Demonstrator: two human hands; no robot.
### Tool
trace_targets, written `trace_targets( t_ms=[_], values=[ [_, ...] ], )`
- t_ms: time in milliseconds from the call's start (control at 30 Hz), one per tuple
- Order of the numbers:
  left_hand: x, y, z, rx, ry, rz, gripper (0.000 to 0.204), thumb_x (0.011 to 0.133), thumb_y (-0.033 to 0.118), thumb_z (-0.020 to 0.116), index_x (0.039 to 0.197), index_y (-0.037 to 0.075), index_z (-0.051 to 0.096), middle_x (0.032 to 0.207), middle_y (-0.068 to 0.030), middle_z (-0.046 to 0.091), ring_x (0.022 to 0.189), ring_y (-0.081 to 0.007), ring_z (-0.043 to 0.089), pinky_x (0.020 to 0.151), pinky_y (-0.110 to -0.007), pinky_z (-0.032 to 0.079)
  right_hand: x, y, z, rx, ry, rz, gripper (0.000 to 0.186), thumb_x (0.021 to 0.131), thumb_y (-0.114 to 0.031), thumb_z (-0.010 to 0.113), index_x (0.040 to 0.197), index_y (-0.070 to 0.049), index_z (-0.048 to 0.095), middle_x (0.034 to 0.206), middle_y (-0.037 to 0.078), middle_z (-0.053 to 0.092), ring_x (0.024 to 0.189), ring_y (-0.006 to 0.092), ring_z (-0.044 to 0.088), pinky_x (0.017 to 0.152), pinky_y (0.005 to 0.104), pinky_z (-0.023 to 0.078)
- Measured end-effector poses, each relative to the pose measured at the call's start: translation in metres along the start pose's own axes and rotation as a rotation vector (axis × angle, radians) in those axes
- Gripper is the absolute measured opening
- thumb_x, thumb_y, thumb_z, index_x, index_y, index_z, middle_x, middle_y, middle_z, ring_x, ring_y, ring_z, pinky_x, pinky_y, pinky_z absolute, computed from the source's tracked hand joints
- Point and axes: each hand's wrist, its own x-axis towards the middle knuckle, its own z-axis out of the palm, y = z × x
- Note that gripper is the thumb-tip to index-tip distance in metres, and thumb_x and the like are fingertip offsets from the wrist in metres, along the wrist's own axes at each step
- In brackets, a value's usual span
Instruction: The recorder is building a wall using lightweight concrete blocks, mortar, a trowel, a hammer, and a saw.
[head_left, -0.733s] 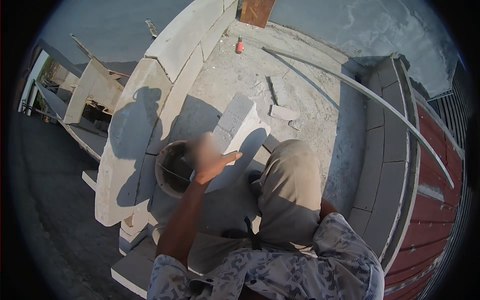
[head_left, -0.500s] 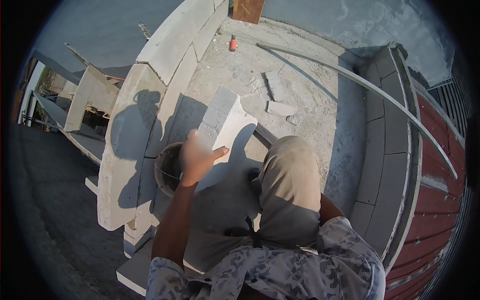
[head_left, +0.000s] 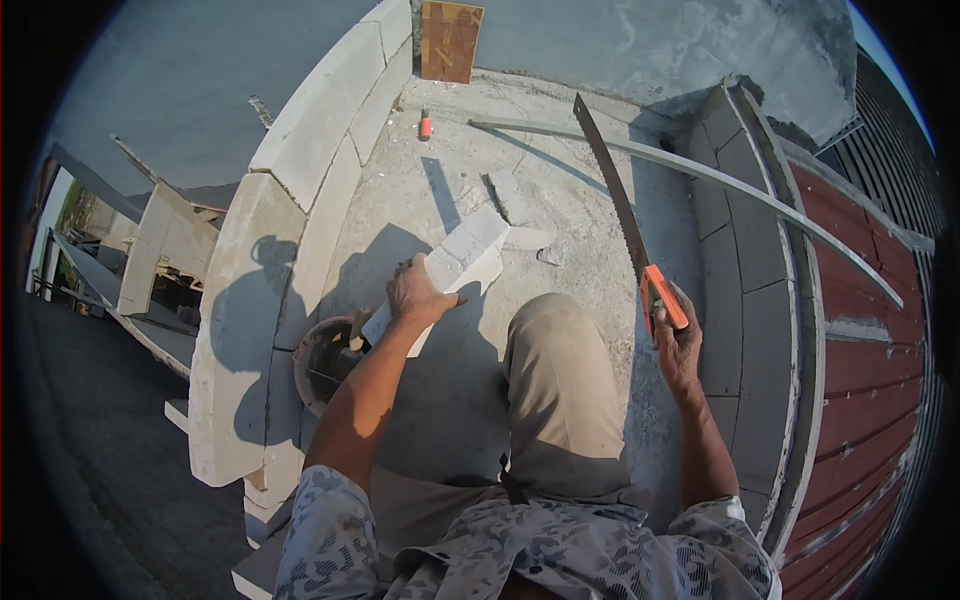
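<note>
My right hand (head_left: pixel 676 345) is raised on the right, fingers wrapped round the orange handle of a handsaw (head_left: pixel 622 205). Its long toothed blade points up and away, tilted to the left. With my left hand (head_left: pixel 418 297) I grip a white lightweight concrete block (head_left: pixel 468 248), fingers over its top and thumb along the near side. The block lies at a slant on the floor, its far end in sunlight, its near end partly hidden by my hand and forearm. Close to my left forearm stands a round bucket (head_left: pixel 308 372), with a wooden handle (head_left: pixel 358 328) sticking out.
Low block walls stand on the left (head_left: pixel 240 330) and right (head_left: pixel 762 340). Broken block pieces (head_left: pixel 528 238) lie beyond the block. A long pale strip (head_left: pixel 720 178) slants across to the right wall. Farther off are a small red object (head_left: pixel 425 126) and a brown board (head_left: pixel 450 42).
My right hand has come into view with the handsaw. The block has turned, its far end swinging right, with my left hand still on it. The whole view has shifted.
</note>
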Motion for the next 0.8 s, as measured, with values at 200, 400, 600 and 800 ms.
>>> trace_targets(
  t_ms=[200,400,600,800],
  values=[
    [0.044,0.002,0.026,0.177,-0.107,-0.087,0.090,0.059,0.040,0.098,0.131,0.009,0.052,0.131,-0.0121,0.062,0.130,-0.0342,0.054,0.109,-0.049,0.041,0.013,-0.028,0.069,0.304,-0.137,0.195,0.054,0.106,-0.033,0.060,0.145,0.002,0.050,0.116,0.009,0.064,0.073,0.0056,0.055,0.058,0.0211,0.047],
    [0.093,-0.035,0.063,0.233,0.008,-0.021,0.100,0.055,0.038,0.098,0.137,0.007,0.050,0.136,-0.0157,0.058,0.132,-0.0373,0.051,0.108,-0.050,0.042,0.028,-0.016,0.128,0.399,-0.340,0.179,0.055,0.108,-0.031,0.054,0.144,0.009,0.044,0.131,0.022,0.063,0.123,0.0266,0.061,0.106,0.0390,0.046],
    [0.124,-0.023,0.065,0.230,-0.143,-0.112,0.099,0.059,0.036,0.097,0.139,0.008,0.047,0.141,-0.0142,0.053,0.135,-0.0360,0.047,0.112,-0.055,0.035,0.037,0.023,0.145,0.291,-0.407,0.062,0.053,0.106,-0.031,0.058,0.146,0.002,0.045,0.128,0.028,0.064,0.123,0.0384,0.064,0.102,0.0414,0.049],
    [0.139,-0.011,0.076,0.326,-0.205,-0.128,0.100,0.077,0.066,0.076,0.152,0.009,0.041,0.151,-0.0214,0.047,0.147,-0.0405,0.035,0.118,-0.066,0.020,0.047,0.034,0.143,0.300,-0.516,0.238,0.058,0.104,-0.038,0.059,0.146,-0.001,0.045,0.130,0.030,0.062,0.124,0.0459,0.062,0.101,0.0443,0.051]
  ],
)
